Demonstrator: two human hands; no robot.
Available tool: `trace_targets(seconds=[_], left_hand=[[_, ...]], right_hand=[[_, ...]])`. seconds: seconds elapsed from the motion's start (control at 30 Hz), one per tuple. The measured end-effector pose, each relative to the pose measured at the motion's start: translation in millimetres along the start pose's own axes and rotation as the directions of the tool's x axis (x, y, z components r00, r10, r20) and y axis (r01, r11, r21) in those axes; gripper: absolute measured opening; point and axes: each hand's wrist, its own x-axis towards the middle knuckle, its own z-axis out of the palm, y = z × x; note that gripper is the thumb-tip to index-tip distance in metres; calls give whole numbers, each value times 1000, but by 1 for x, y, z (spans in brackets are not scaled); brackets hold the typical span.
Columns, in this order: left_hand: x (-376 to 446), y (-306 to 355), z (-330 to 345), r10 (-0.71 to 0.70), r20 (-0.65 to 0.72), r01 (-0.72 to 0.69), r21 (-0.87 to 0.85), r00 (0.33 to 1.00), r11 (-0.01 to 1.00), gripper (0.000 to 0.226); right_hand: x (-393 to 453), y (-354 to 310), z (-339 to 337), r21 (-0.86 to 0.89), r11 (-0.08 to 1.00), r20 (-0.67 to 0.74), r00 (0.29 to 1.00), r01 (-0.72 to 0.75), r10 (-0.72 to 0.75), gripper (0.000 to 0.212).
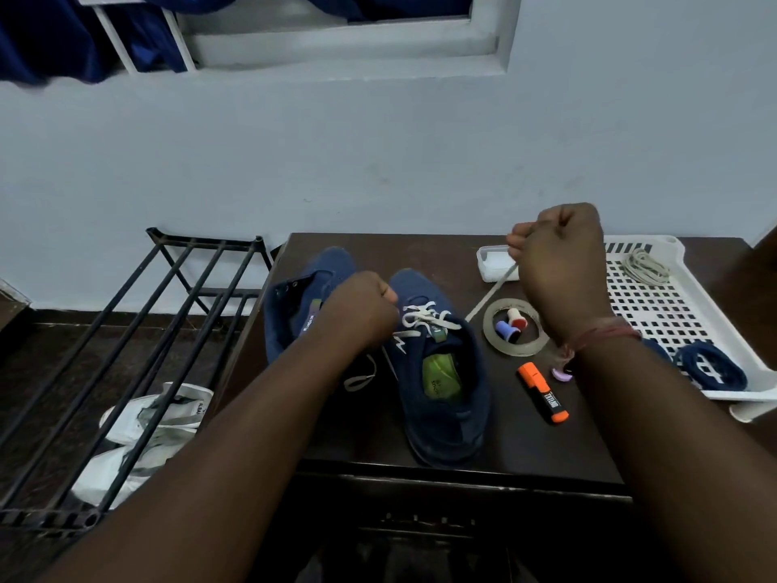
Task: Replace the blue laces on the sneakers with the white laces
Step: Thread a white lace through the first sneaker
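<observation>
Two navy sneakers (pixel 437 372) sit near our table's front edge (pixel 462 477); our right hand (pixel 559 267) pinches the taut white lace (pixel 490 294), our left hand (pixel 366 307) fists its other end.

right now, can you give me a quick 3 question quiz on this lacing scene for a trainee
1. True or false: the right sneaker already has some white lace threaded through it.
2. Multiple choice: where do the removed blue laces lie? A) in the white tray B) on the black rack C) inside the left sneaker
3. Fill the gap: the right hand pulls one end of the white lace up and away, while the left hand holds the other end close to the ____.

Key: 1 true; 2 A; 3 right sneaker
</observation>
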Motion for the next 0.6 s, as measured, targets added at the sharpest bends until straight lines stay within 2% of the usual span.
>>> trace_targets(seconds=[0.03, 0.07, 0.1, 0.17, 0.23, 0.27, 0.33, 0.37, 0.4, 0.43, 0.47, 0.5, 0.53, 0.57, 0.6], left_hand=[[-1, -1, -1, -10, 61, 6, 65, 998, 998, 10], [-2, 0, -1, -17, 113, 2, 124, 993, 992, 12], [-5, 2, 0, -15, 158, -14, 177, 987, 984, 20], [-9, 4, 2, -12, 196, -32, 221, 981, 975, 28], [-9, 4, 5, -22, 197, -19, 207, 980, 978, 28], [-9, 4, 7, -18, 200, -24, 203, 980, 979, 25], [-7, 2, 9, 5, 198, -44, 196, 980, 980, 12], [-7, 2, 9, 17, 191, -54, 192, 981, 980, 8], [-7, 1, 9, 27, 186, -64, 196, 982, 978, 11], [-6, 2, 9, 32, 189, -73, 210, 981, 975, 14], [-6, 2, 9, 29, 199, -76, 231, 980, 970, 14], [-6, 3, 9, 24, 209, -78, 255, 978, 964, 13], [-6, 5, 8, 19, 215, -79, 272, 976, 959, 13], [-7, 6, 7, 20, 214, -82, 281, 977, 956, 13], [-8, 8, 5, 24, 208, -84, 284, 978, 955, 15]], right_hand=[[-2, 2, -2, -194, 977, 43, 996, 87, -80, 13], [-3, 5, -3, -373, 917, 147, 985, 139, -90, 14], [-3, 10, -4, -502, 846, 285, 958, 179, -34, 17], [-9, 21, 0, -669, 703, 516, 832, 242, 204, 21], [-16, 24, 2, -740, 608, 585, 721, 288, 370, 24], [-16, 22, 3, -750, 603, 580, 708, 271, 403, 23], [-14, 19, 1, -751, 626, 547, 728, 211, 412, 14], [-12, 16, 1, -731, 660, 545, 731, 174, 412, 9], [-9, 13, 2, -675, 730, 545, 737, 103, 400, 13], [-8, 8, 3, -556, 830, 533, 752, -33, 388, 19], [-7, 3, 3, -324, 909, 502, 767, -262, 400, 21], [-6, -4, 3, -57, 882, 461, 772, -467, 438, 19], [-3, -8, 0, 118, 823, 417, 780, -555, 466, 19], [0, -9, -2, 212, 793, 371, 798, -572, 476, 20], [4, -9, -5, 183, 824, 326, 823, -537, 464, 22]])
